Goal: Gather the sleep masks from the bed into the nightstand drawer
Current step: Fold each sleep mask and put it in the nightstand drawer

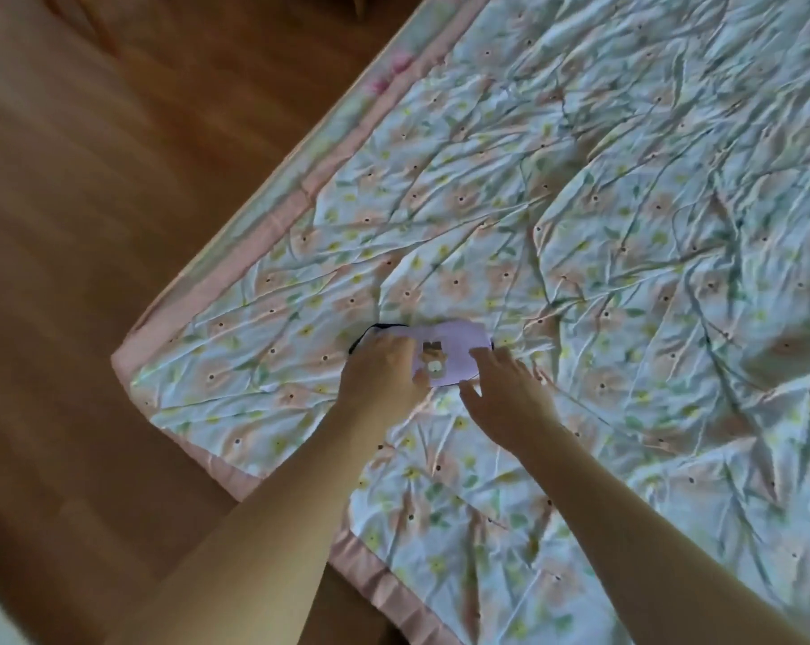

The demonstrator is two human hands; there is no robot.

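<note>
Lilac sleep mask (454, 349) with small bear print lies on bed (626, 225), near its left corner, on wrinkled floral quilt. Black strap (370, 332) loops off mask's left end. Left hand (384, 374) pinches mask's left side, thumb on top. Right hand (505, 398) open, fingers spread, fingertips touching mask's right edge. Wooden floor (114, 225) beside bed.

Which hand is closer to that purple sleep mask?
Left. The left hand grips the mask's strap end; the right hand only touches its other edge with its fingertips.
</note>
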